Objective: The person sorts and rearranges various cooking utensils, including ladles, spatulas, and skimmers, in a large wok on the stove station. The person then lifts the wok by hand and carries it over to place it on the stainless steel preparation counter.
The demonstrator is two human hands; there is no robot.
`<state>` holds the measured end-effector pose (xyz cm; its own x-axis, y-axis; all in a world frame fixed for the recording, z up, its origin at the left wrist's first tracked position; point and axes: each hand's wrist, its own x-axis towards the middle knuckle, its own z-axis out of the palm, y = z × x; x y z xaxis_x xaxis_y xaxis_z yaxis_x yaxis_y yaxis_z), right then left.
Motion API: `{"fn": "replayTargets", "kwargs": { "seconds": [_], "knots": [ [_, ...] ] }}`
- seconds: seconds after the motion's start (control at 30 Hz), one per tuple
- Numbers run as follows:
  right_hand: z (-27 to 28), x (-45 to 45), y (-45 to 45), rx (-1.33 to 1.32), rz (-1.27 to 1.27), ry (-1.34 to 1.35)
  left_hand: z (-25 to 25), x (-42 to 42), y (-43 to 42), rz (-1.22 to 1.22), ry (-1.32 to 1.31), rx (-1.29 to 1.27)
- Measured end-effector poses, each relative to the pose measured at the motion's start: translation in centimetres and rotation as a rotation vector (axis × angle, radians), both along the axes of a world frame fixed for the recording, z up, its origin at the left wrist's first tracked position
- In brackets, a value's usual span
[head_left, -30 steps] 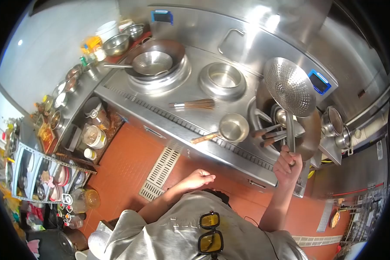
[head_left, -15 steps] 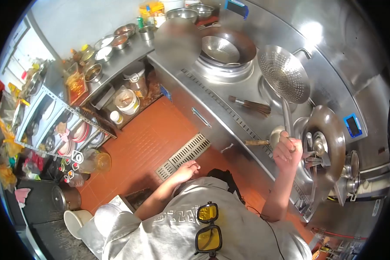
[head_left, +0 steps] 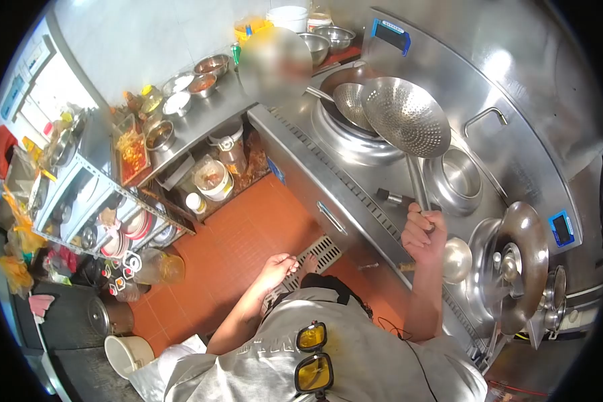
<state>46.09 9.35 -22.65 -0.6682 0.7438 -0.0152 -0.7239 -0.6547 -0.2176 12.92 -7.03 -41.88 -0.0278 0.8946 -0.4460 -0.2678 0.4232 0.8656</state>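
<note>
Strainer [head_left: 407,117], large, metal and dotted with small holes, is being held up over the stove [head_left: 363,178] in the head camera's view. The right hand [head_left: 423,231] is gripping its long handle, fingers wrapping closed around the lower end, while the round bowl is pointing up and to the left. From this angle the bowl is overlapping the left wok [head_left: 337,78]; whether the two are touching, I cannot tell. A second, smaller strainer [head_left: 350,100] is lying inside that wok.

The left hand [head_left: 278,269] is hovering low in front of the body, above the orange floor [head_left: 181,268] and near a slotted drain cover [head_left: 325,253]. Its fingers are curling into a loose fist, and nothing is showing in it.

Just behind the right hand, a brush [head_left: 394,197] is lying on the stove, partly hidden. A small pan [head_left: 457,260] is sitting beside the right forearm. Farther right, a tilted wok [head_left: 529,234] is holding several metal utensils [head_left: 509,266]. Behind the hand, a round pot [head_left: 461,178] is standing on the stove. Glasses with yellow lenses [head_left: 313,372] are hanging on the person's grey shirt [head_left: 254,375].
</note>
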Motion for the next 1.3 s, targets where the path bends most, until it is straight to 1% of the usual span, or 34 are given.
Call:
{"fn": "replayTargets", "kwargs": {
  "seconds": [0.17, 0.2, 0.27, 0.33, 0.4, 0.5, 0.53, 0.67, 0.7, 0.77, 0.8, 0.83, 0.87, 0.9, 0.93, 0.97, 1.03, 1.07, 1.13, 1.17, 1.2, 1.3],
  "knots": [
    [-1.8, -2.9, 6.4, -0.017, 0.008, -0.008, 2.2, -4.6, 7.6, 0.033, 0.089, -0.017],
    [-2.0, -3.4, 7.5, -0.021, 0.009, -0.005, 2.2, -5.4, 9.3, 0.072, 0.080, -0.014],
    [-2.3, -4.2, 9.8, -0.056, -0.010, -0.034, 2.4, -7.3, 12.9, 0.091, 0.210, 0.026],
    [-3.0, -5.0, 12.2, -0.057, -0.016, -0.034, 3.6, -8.2, 16.3, 0.122, 0.323, 0.047],
    [-3.7, -5.6, 14.1, -0.073, -0.029, -0.070, 3.1, -9.5, 19.8, 0.140, 0.343, 0.093],
    [-5.3, -6.4, 16.3, -0.082, -0.066, -0.121, 4.3, -10.4, 24.6, 0.111, 0.408, 0.142],
    [-5.6, -6.7, 17.0, -0.053, -0.037, -0.062, 4.7, -10.7, 26.1, 0.109, 0.412, 0.154],
    [-5.4, -7.7, 19.0, -0.121, -0.027, -0.077, 6.6, -11.6, 31.9, 0.077, 0.470, 0.168],
    [-5.2, -8.0, 19.4, -0.128, -0.040, -0.132, 6.6, -12.2, 33.4, 0.063, 0.493, 0.159],
    [-5.0, -8.6, 20.2, -0.146, -0.068, -0.246, 5.0, -13.7, 36.7, 0.067, 0.423, 0.193],
    [-4.9, -8.9, 20.4, -0.155, -0.070, -0.257, 5.1, -14.0, 38.4, 0.075, 0.487, 0.237],
    [-5.0, -9.3, 20.7, -0.162, -0.074, -0.268, 6.9, -13.7, 39.5, 0.079, 0.455, 0.184],
    [-5.0, -9.6, 21.1, -0.169, -0.078, -0.279, 7.3, -13.8, 41.2, 0.101, 0.493, 0.217],
    [-5.5, -9.9, 21.3, -0.148, -0.066, -0.250, 7.7, -14.0, 42.8, 0.122, 0.529, 0.249],
    [-6.1, -10.2, 21.6, -0.126, -0.055, -0.222, 8.6, -14.4, 44.2, 0.099, 0.519, 0.196],
    [-6.6, -10.6, 21.9, -0.101, -0.045, -0.197, 7.7, -15.3, 46.2, 0.083, 0.504, 0.237],
    [-6.8, -11.4, 22.3, -0.137, -0.059, -0.206, 10.6, -15.1, 48.5, 0.100, 0.497, 0.176],
    [-6.9, -12.0, 22.4, -0.158, -0.067, -0.209, 11.0, -15.2, 49.8, 0.134, 0.515, 0.179],
    [-7.7, -12.9, 22.9, -0.113, -0.069, -0.168, 11.9, -15.7, 52.7, 0.211, 0.542, 0.191],
    [-8.2, -13.3, 23.0, -0.093, -0.063, -0.153, 11.9, -16.4, 54.1, 0.201, 0.550, 0.186],
    [-8.3, -13.7, 23.2, -0.141, -0.069, -0.107, 11.9, -17.1, 55.4, 0.193, 0.558, 0.180],
    [-8.5, -14.7, 23.8, -0.207, -0.077, -0.105, 11.1, -18.3, 58.0, 0.210, 0.576, 0.184]
  ]
}}
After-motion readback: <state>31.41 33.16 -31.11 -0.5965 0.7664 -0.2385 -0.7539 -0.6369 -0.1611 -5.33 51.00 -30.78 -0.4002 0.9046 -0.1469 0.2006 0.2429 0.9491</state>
